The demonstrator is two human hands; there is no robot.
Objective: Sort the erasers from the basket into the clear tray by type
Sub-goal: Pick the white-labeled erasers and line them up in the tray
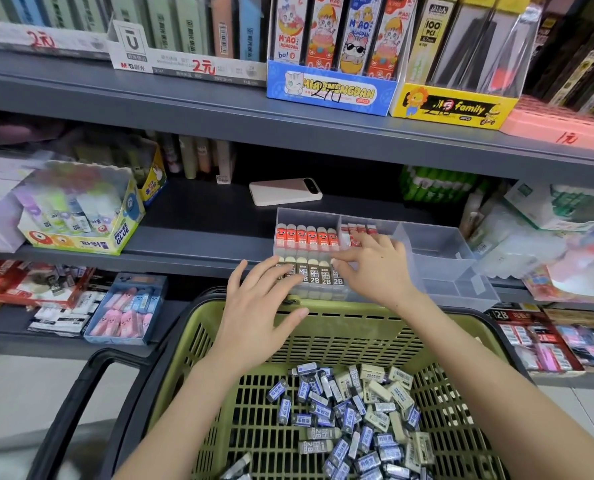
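Erasers, as I tally them. Clear tray [441, 247] on the shelf edge, above the green basket [340, 318]. Left compartment holds six red-sleeved erasers [307, 235] behind and six brown 2B erasers [314, 275] in front. The next compartment holds about four more, partly hidden. Left hand [260, 306]: fingers spread, tips on the 2B row. Right hand [375, 268]: fingers spread at the row's right end. The basket holds loose erasers [354, 420], blue and cream, too many for me to count.

A clear plastic compartment tray [441, 258] on a grey shelf [191, 252] holds a row of red-sleeved erasers [306, 237] behind a row of brown-sleeved 2B erasers [319, 276]. Just below, a green slatted plastic basket [340, 332] holds a loose heap of blue- and cream-sleeved erasers [357, 410].
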